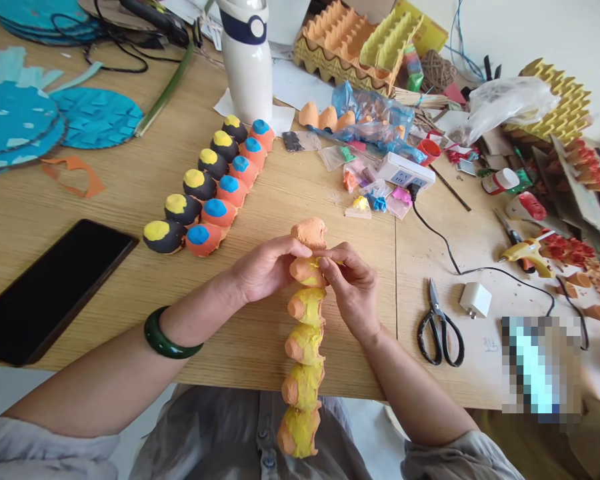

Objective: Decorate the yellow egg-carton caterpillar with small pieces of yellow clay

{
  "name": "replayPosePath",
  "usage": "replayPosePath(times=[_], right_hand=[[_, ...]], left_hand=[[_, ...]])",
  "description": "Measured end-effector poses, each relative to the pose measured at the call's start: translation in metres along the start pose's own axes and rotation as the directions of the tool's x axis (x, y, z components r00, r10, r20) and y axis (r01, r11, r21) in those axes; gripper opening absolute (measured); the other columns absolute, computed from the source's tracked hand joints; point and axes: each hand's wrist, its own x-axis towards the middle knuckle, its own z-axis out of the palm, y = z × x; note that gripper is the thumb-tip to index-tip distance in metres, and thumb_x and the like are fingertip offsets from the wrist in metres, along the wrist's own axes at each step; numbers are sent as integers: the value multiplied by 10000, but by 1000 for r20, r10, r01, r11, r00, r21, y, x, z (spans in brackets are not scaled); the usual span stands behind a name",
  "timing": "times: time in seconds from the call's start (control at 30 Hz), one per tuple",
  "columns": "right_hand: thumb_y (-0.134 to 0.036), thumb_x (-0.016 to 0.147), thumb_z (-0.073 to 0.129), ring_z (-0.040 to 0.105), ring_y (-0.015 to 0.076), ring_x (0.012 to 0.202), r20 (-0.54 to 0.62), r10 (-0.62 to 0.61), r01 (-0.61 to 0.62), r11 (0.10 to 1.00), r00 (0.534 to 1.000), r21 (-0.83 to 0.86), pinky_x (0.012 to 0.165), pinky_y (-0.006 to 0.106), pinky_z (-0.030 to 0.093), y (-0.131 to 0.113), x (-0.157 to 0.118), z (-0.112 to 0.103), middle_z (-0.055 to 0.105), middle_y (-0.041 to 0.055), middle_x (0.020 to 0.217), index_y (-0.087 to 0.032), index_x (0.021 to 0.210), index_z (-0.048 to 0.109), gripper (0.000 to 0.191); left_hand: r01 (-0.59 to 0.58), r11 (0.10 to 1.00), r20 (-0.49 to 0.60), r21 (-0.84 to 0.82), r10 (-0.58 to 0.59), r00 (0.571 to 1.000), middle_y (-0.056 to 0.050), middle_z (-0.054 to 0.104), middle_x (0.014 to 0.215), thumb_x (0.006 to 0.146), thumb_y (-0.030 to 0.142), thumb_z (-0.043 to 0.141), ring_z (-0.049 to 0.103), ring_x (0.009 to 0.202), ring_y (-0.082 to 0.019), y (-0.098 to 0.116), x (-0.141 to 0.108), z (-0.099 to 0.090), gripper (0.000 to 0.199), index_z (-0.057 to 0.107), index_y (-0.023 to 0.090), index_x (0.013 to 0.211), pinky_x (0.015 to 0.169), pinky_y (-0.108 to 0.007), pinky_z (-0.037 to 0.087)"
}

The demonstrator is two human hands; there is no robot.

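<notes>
A long strip of orange egg-carton cups runs from the table out over my lap, yellow clay spread over most of its cups. The farthest cup is bare orange. My left hand grips the strip near its far end, thumb on top, a dark green bangle on that wrist. My right hand pinches a bit of yellow clay against the second cup from the far end. Two finished-looking rows stand to the left: black cups with yellow tops and orange cups with blue tops.
A black phone lies at the left. Behind are a white bottle and egg cartons. On the right are a power strip with its cord, scissors, a white charger and a yellow glue gun.
</notes>
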Motion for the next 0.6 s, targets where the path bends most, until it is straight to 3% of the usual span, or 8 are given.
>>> replayPosePath(times=[0.17, 0.33, 0.43, 0.6], right_hand=[[-269, 979, 681, 553, 122, 674, 11, -178, 176, 963, 984, -202, 612, 289, 465, 0, 0, -2, 655, -2, 793, -249, 987, 803, 124], [-216, 1026, 598, 585, 165, 724, 139, -440, 448, 750, 887, -487, 666, 350, 498, -1, 1, -6, 701, 35, 812, -228, 1115, 790, 212], [-168, 1020, 581, 577, 177, 733, 193, -495, 512, 664, 847, -545, 667, 355, 498, -1, 1, -7, 717, 50, 846, -208, 1227, 748, 269], [-114, 998, 564, 584, 201, 769, 242, -496, 536, 624, 834, -568, 680, 365, 504, -1, -4, -2, 710, 56, 890, -219, 1399, 639, 421]], left_hand=[[-1, 998, -72, -67, -4, 997, -41, 744, 885, 698, 178, 748, 684, 832, -188, 1, 2, 1, 336, 770, 180, 1033, 787, -292, 574], [-48, 995, -129, -85, 37, 991, -10, 737, 844, 726, 104, 734, 661, 755, -136, 3, 1, 7, 329, 760, 157, 1050, 700, -240, 547], [-95, 994, -136, -60, 86, 987, -1, 727, 823, 751, 123, 774, 654, 739, -127, 4, 0, 7, 263, 759, 157, 1011, 677, -227, 535], [-232, 972, -164, 24, 233, 959, 0, 703, 794, 719, 207, 869, 639, 724, -112, 0, 3, 5, 204, 730, 143, 855, 662, -200, 511]])
